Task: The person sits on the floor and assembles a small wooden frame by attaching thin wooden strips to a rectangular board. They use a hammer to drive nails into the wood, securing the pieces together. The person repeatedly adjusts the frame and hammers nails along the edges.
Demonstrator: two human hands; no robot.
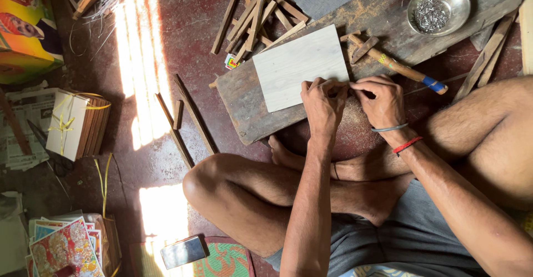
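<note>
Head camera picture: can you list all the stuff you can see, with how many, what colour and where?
Pale board: one, whitish, on the plank, under both hands.
Plank: one, dark brown, on the floor ahead.
Metal bowl: one, silver, on the plank's far right, holding small metal bits.
Hammer: one, wooden handle with blue tape, right of the pale board.
Wood sticks: a pile, brown, at the plank's top left.
Loose strips: a few, brown, on the red floor.
Tied bundle: one, white and brown, yellow string, far left.
Printed pictures: a stack, multicoloured, bottom left.
Phone: one, dark, bottom centre.
Left hand: at the board's near edge.
Right hand: beside it, bands on wrist.
</note>
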